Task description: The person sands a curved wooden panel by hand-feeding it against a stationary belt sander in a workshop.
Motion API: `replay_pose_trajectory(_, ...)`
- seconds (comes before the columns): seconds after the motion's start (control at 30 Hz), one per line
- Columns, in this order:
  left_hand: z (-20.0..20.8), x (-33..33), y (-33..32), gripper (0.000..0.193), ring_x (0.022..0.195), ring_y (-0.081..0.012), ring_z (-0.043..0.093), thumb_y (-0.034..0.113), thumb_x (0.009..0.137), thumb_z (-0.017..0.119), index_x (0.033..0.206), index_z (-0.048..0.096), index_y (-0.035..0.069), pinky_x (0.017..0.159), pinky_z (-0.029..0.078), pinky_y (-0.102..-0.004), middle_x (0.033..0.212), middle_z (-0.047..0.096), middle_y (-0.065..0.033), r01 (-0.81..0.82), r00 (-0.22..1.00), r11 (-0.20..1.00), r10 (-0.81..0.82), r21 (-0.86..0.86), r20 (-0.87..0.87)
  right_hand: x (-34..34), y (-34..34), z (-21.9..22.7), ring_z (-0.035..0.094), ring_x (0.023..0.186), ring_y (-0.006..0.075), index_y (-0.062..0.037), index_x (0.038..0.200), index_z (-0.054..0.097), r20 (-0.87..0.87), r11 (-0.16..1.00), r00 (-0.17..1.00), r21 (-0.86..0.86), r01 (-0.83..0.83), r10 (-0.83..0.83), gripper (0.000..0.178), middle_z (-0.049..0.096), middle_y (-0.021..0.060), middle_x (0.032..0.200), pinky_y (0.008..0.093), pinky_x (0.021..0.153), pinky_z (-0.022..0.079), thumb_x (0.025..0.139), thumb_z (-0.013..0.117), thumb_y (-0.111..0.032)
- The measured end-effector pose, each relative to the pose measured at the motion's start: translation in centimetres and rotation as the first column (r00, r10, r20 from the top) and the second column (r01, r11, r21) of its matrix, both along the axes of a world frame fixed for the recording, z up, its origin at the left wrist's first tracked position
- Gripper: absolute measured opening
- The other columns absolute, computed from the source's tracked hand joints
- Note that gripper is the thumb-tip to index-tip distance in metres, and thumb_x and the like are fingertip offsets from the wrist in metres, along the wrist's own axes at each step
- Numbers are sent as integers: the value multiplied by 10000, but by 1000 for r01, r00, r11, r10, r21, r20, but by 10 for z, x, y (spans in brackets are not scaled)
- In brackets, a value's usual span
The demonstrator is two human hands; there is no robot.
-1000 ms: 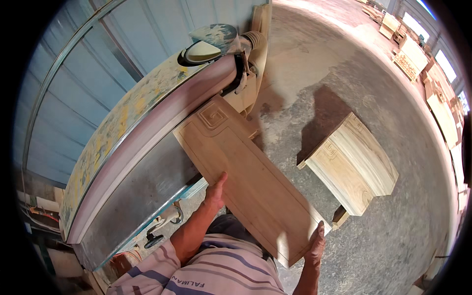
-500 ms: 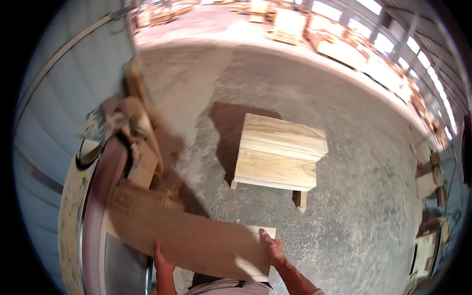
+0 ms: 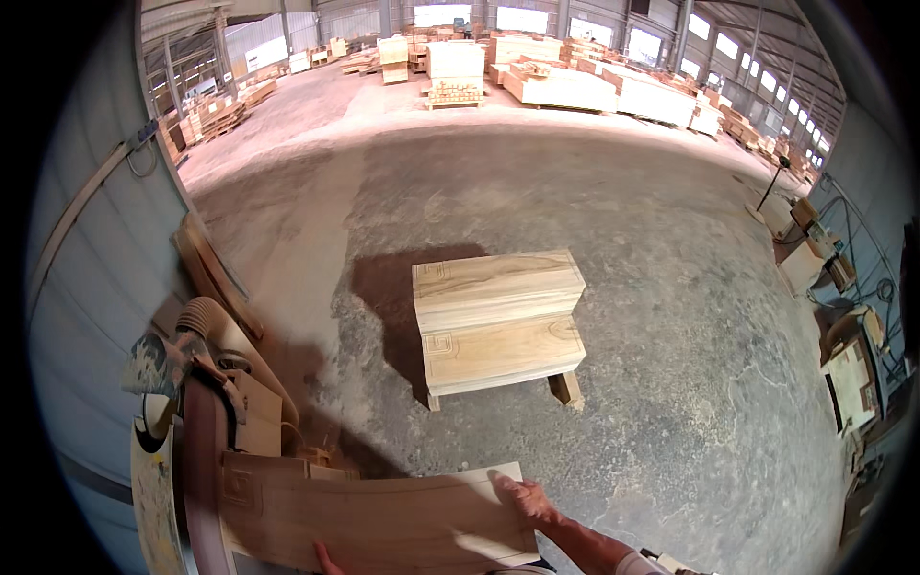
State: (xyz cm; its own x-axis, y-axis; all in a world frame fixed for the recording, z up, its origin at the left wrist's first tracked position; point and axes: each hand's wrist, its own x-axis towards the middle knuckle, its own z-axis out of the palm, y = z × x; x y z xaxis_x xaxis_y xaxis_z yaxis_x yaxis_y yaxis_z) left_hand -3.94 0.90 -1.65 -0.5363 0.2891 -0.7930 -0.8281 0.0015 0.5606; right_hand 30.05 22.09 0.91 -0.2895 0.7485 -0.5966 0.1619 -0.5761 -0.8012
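Note:
A long wooden board (image 3: 374, 513) with a line pattern carved near its left end lies across in front of me. Its right end is gripped by my right hand (image 3: 525, 500), thumb on the top face by the corner. My left hand (image 3: 328, 560) holds the near edge around mid-length; only some of its fingers show, the rest being hidden under the board or cut off by the frame. At the board's left end stands a belt sander with a reddish-brown belt (image 3: 203, 470). The board's end is right beside the belt; whether they touch I cannot tell.
Two stepped stacks of similar boards (image 3: 503, 350) rest on wooden blocks on the concrete floor (image 3: 671, 383) ahead. A ribbed hose (image 3: 230, 345) and leaning planks (image 3: 216, 273) are beyond the sander, by a metal wall. Equipment and cables line the right wall. Timber piles (image 3: 455, 72) stand far back.
The view has lifted and turned, so the stacks and board appear lower and farther left. Both hands keep hold of the board, whose left end remains beside the belt.

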Motion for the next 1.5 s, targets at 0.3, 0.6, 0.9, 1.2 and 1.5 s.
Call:
replay_pose_trajectory(0.3,-29,-11,-15,637,1166,-317,388,496,791,601,1316,407,193,856,418,-557,1312,412,-85,119,975,993,-115,14,-189,-2,-1,-32,576,917,179,-22,1124,598,-28,997,999,-72,40,-42,604,640,85,1020,292,813,438,805,583,-534)
replay_pose_trajectory(0.6,28,11,8,665,1186,-306,380,447,768,655,1325,401,187,898,412,-539,1339,386,-85,-2,997,999,6,55,-80,1,1,0,572,917,172,-22,1103,611,-2,991,1000,134,-25,25,653,639,88,999,283,812,437,766,606,-582)
replay_pose_trajectory(0.9,-77,-38,-31,657,1198,-316,374,475,804,595,1344,377,170,925,393,-526,1356,378,-87,404,659,857,-516,-320,-548,-9,-7,-55,594,865,211,48,1020,597,-103,970,975,121,211,-199,652,643,145,934,313,762,463,790,589,-563)
replay_pose_trajectory(1.2,47,32,9,729,1215,-296,368,520,833,526,1394,298,114,983,338,-483,1373,361,-117,348,347,878,-446,-328,-825,26,-2,22,479,683,62,10,840,595,-160,860,897,255,441,-413,454,528,-20,739,210,574,392,961,406,-385)
replay_pose_trajectory(1.5,177,55,114,602,1176,-272,423,382,842,527,1315,385,39,970,372,-397,1308,423,-122,386,718,850,-32,358,-696,19,6,-57,542,958,218,45,1104,564,-45,737,738,-131,664,-673,627,590,131,1032,312,859,420,890,396,-520)
